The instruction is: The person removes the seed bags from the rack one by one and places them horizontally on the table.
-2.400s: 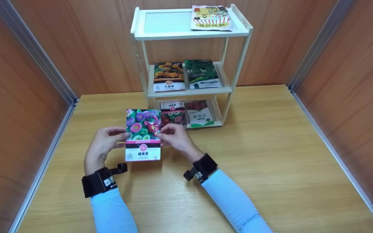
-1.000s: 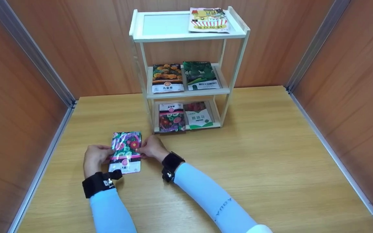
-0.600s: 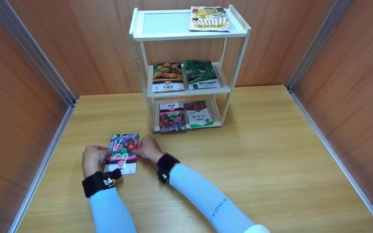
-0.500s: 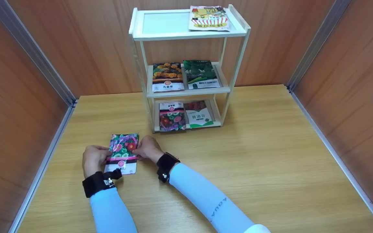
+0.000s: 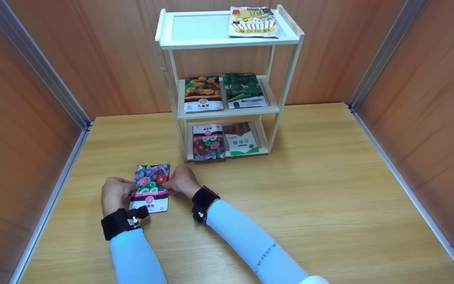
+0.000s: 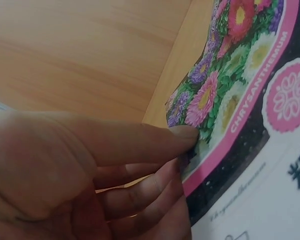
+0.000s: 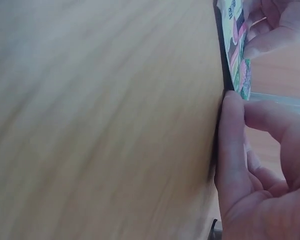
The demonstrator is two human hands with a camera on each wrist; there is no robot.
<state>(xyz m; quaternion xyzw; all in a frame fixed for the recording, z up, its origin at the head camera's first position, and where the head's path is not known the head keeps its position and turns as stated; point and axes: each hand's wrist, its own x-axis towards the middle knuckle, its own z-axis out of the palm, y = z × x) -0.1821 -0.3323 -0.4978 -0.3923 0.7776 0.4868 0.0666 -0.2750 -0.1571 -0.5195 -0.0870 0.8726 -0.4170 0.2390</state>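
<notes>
A chrysanthemum seed packet point(image 5: 151, 182), with purple, pink and red flowers above a white lower panel, lies low over the table at front left. My left hand point(image 5: 116, 193) pinches its left edge; in the left wrist view the thumb presses on the flower picture of the packet point(image 6: 260, 200) and the fingers sit behind. On the opposite edge, my right hand point(image 5: 183, 182) pinches the packet between thumb and index finger. The right wrist view catches the packet point(image 7: 236, 50) edge-on, close over the wooden surface, its flower print bent a little. The left wrist strap covers a lower corner.
Behind the hands stands a white three-tier rack point(image 5: 201, 44). A cartoon-printed packet point(image 5: 253, 23) lies on top. Orange-flower point(image 5: 203, 94) and green point(image 5: 244, 91) packets share the middle tier; a flower packet point(image 5: 209, 142) and a white-green packet point(image 5: 242, 140) the bottom one. Wooden panels surround the table point(image 5: 329, 189).
Both hands have brought the seed packet down and left, from in front of the rack's bottom tier to low over the table. Over the last half second it has barely shifted.
</notes>
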